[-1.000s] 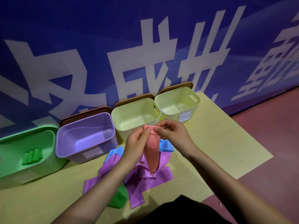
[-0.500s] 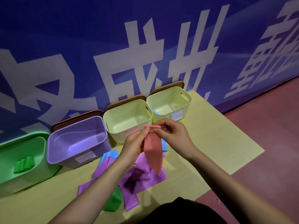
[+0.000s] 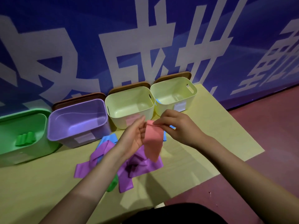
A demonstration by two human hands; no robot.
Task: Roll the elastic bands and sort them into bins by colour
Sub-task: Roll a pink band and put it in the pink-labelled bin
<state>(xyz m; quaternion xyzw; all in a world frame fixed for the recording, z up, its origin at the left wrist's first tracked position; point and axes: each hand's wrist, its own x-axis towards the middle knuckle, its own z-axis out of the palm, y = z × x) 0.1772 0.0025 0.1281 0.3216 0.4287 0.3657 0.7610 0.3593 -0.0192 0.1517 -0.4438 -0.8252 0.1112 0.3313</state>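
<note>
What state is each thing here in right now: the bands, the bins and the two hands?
Pink band: held up, top edge folded over, rest hanging.
Right hand: fingers pinch the pink band's top.
Left hand: palm open behind the band.
Purple bands: loose, unrolled.
Green bin: holds one rolled green band.
Purple bin: empty.

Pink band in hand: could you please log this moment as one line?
right hand pinches pink band top | left hand supports it | green bin holds one roll
</note>
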